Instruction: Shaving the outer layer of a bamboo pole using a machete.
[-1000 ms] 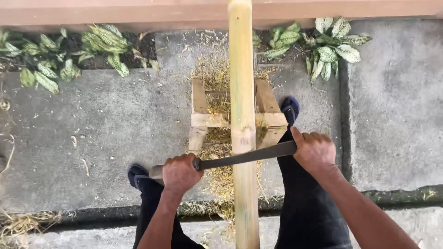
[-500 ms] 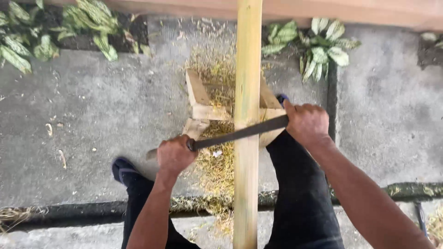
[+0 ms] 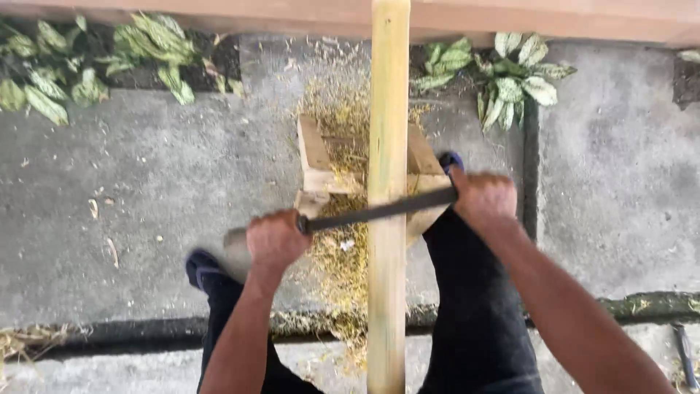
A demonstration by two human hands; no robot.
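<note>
A long pale yellow-green bamboo pole runs from the bottom of the view up to the far wall, resting on a small wooden stand. A dark flat blade lies across the pole. My left hand grips the blade's handle end at the left of the pole. My right hand grips the other end at the right. My legs in dark trousers straddle the pole.
Fine yellow shavings lie piled on the grey concrete around the stand. Leafy green plants grow along the far wall on both sides. A dark gutter strip crosses the concrete near my feet.
Both hands and the blade have slid a little farther up along the pole, away from me. The view has shifted slightly.
</note>
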